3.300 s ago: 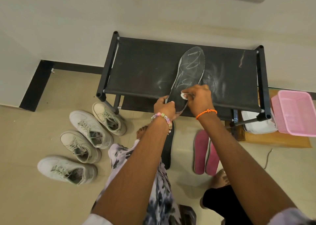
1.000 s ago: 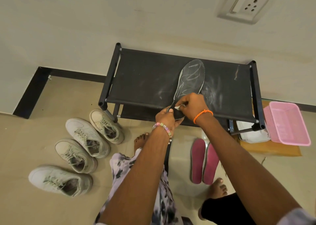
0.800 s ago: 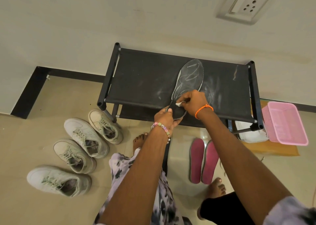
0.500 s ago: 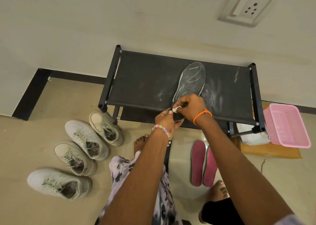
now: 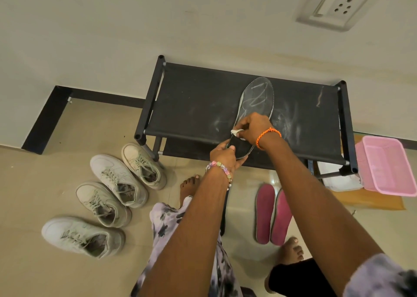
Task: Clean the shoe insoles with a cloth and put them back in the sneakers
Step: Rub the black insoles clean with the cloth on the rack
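Head view: a dark insole (image 5: 256, 102) is laid lengthwise on the top shelf of a black shoe rack (image 5: 194, 107), its toe end toward the wall and its heel end past the front edge of the rack. The heel end is gripped by the left hand (image 5: 224, 153), with the thumb on top and the fingers curled beneath. A small white cloth (image 5: 235, 132) is pinched in the curled fingers of the right hand (image 5: 252, 126) and pressed against the insole near its middle. Pale scuff marks are seen on the insole's upper part and on the rack fabric beside it. Four pale sneakers (image 5: 117, 179) are set on the floor to the left of the rack, laces up, close together. Two pink insoles (image 5: 270, 214) are laid side by side on the floor below the rack, between the person's bare feet. Part of another dark insole (image 5: 223, 215) is seen on the floor, mostly hidden behind the left forearm. A pink basket (image 5: 385, 164) is placed just right of the rack.
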